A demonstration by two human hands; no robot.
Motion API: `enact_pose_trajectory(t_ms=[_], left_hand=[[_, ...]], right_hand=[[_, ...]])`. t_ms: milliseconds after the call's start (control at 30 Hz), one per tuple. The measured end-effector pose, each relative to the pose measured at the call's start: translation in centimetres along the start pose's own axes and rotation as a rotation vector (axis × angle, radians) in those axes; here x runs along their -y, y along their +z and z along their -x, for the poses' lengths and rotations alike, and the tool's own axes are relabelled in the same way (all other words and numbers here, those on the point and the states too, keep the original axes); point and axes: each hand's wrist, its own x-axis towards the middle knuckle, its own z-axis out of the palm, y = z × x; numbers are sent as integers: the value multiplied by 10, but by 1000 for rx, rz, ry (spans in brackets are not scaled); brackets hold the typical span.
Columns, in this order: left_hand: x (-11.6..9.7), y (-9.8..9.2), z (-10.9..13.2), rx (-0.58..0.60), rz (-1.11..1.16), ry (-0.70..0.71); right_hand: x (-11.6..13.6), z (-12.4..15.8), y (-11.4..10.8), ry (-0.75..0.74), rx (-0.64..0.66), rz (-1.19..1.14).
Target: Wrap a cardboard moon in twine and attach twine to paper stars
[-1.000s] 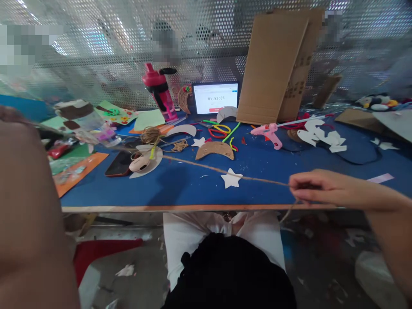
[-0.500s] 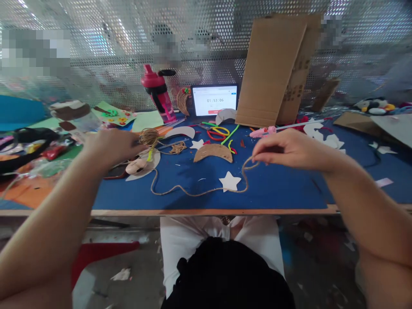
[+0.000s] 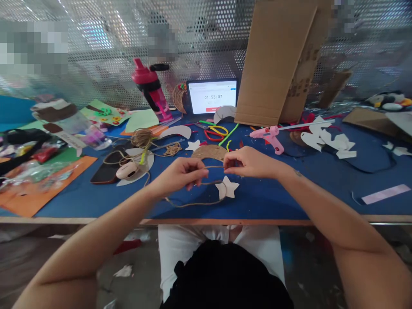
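A short stretch of brown twine [image 3: 215,167] runs level between my two hands above the table. My left hand [image 3: 183,174] pinches one end of this stretch, and my right hand [image 3: 244,162] pinches the other. More of the twine loops below them, passing over a white paper star [image 3: 227,187] and back left toward a twine bundle [image 3: 142,137]. Just behind my hands lies a twine-covered crescent [image 3: 209,151], partly hidden by them. A smaller white star [image 3: 193,145] sits to its left.
A pink glue gun [image 3: 272,136] lies right of centre, near white paper cutouts [image 3: 331,139]. Cardboard [image 3: 273,64] stands behind, beside a tablet [image 3: 212,96] with a timer. At left are a pink bottle [image 3: 149,88], a phone [image 3: 106,168] and orange paper [image 3: 38,195].
My left hand has come from the twine bundle to the middle and now holds the twine. My right hand has moved left with its twine, so both hands are close together.
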Motion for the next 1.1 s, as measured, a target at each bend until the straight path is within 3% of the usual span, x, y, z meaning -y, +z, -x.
enact_pose_trajectory(t_ms=[133, 200, 333, 433, 500, 567, 633, 700, 800, 867, 1100], left_hand=[[-13, -47, 29, 56, -141, -18], [-19, -63, 43, -60, -252, -20], [-18, -76, 55, -192, -488, -70], [-5, -79, 47, -68, -607, -64], [3, -78, 38, 4, -738, -27], [7, -70, 29, -40, -929, -17], [5, -56, 22, -113, -1103, -28], [1, -38, 16, -46, -1178, -4], [1, -14, 11, 283, -1123, 122], [6, -6, 8, 394, -1091, 173], [23, -3, 2, 376, -1011, 265]], right_hand=[[-23, 11, -2, 33, 37, -83], [-30, 15, -2, 51, 59, -126], [-36, 20, 1, 81, 71, -175], [-36, 18, 8, 101, 56, -172], [-35, 17, 14, 109, 44, -117], [-35, 16, 21, 113, 30, -43], [-35, 16, 28, 115, 26, 16], [-36, 17, 31, 121, 30, 65], [-37, 20, 33, 122, 26, 114], [-39, 22, 33, 118, 11, 119], [-39, 27, 34, 98, -31, 110]])
